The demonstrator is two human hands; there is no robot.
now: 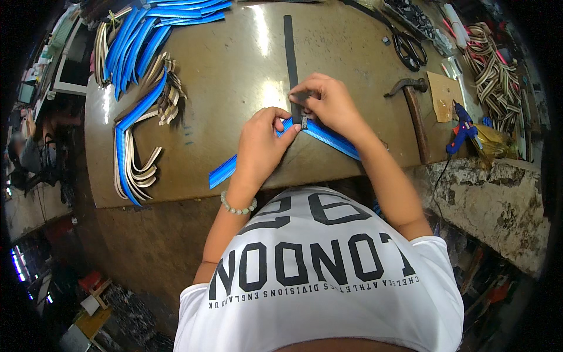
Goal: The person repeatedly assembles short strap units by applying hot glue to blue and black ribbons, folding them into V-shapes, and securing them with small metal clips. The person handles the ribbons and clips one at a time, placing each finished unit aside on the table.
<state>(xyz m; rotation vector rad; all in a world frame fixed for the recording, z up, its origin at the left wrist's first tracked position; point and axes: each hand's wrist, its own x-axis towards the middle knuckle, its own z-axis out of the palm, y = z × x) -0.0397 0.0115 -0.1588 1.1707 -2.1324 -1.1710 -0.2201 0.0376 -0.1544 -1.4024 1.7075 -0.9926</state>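
A flat black strap [290, 50] runs toward me from the far side of the table. My right hand [334, 108] is closed, pinching the strap's near part between thumb and fingertips. My left hand [261, 144] is also closed; its thumb presses at the strap's near end, where it meets a blue strap [223, 171]. This blue strap lies crosswise under both hands, bent at the middle, one arm toward the left and the other toward the right. A small dark piece [304, 123] shows at the junction, partly hidden by fingers.
Bundles of blue straps [132, 47] and striped straps [139, 170] lie left. To the right are black-handled scissors [409, 50], a hammer [415, 111], a cardboard piece [444, 97], a blue glue gun [462, 129] with a cord, and a striped strap heap [489, 76].
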